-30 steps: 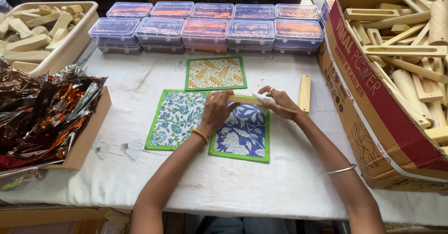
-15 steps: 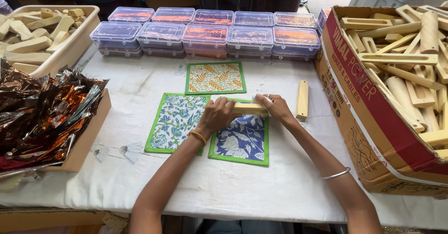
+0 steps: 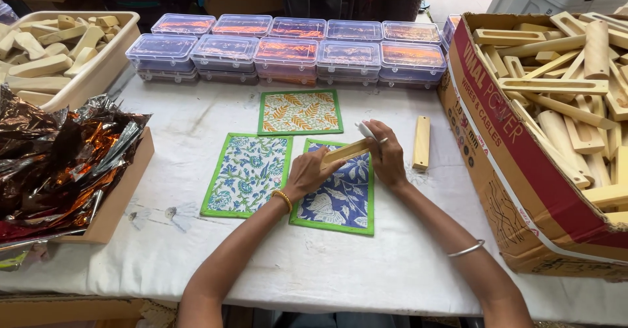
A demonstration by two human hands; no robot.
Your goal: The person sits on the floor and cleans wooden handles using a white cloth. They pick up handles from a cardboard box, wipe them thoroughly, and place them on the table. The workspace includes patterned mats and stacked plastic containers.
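My left hand (image 3: pixel 307 173) grips the near end of a flat wooden strip (image 3: pixel 344 152) held above a dark blue floral mat (image 3: pixel 340 200) with a green border. My right hand (image 3: pixel 387 160) steadies the strip's far end and also holds a small white object (image 3: pixel 365 130) between its fingers. A light blue floral mat (image 3: pixel 247 173) lies to the left, and an orange leaf-print mat (image 3: pixel 301 112) lies behind both. A second wooden block (image 3: pixel 422 143) rests on the cloth just right of my right hand.
Rows of clear plastic lidded boxes (image 3: pixel 288 48) line the back of the table. A big cardboard box (image 3: pixel 523 164) of wooden pieces stands at right. A beige tub (image 3: pixel 98 66) of wooden blocks and a box of crinkled foil wrappers (image 3: pixel 59 158) sit at left.
Both hands have lifted and tilted the wooden strip over the dark blue mat, and the right hand has shifted slightly back. The camera view has moved a little.
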